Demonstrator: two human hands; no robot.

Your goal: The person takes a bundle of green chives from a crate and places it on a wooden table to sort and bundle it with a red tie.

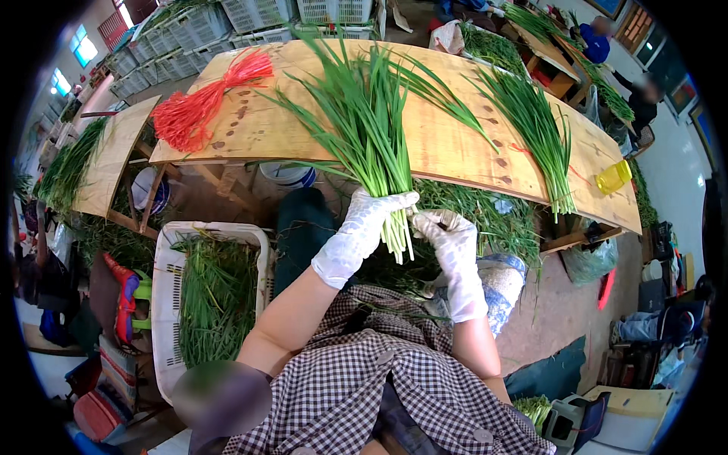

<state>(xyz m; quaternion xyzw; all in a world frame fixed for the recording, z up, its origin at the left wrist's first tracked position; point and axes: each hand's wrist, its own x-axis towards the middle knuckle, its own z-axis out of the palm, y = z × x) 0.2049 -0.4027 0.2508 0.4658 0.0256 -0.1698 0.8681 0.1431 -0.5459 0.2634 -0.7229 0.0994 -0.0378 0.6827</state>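
Observation:
My left hand [356,231], in a white patterned glove, is wrapped round the pale stems of a thick bunch of garlic chives [371,125]. The leaves lie across the table, and the cut stem ends stick out past its near edge toward me. My right hand [449,246], gloved the same way, is at the right side of those stem ends with its fingers curled in a pinch. What lies between these fingertips is too small to make out. A few loose chives [447,98] lie just right of the bunch.
The wooden table [288,98] bears a bundle of red ties [216,98], another chive bunch [531,129] with a red tie and a yellow container [613,177]. A white crate [168,303] of greens stands at my left. More greens [470,216] lie under the table. Other people are far right.

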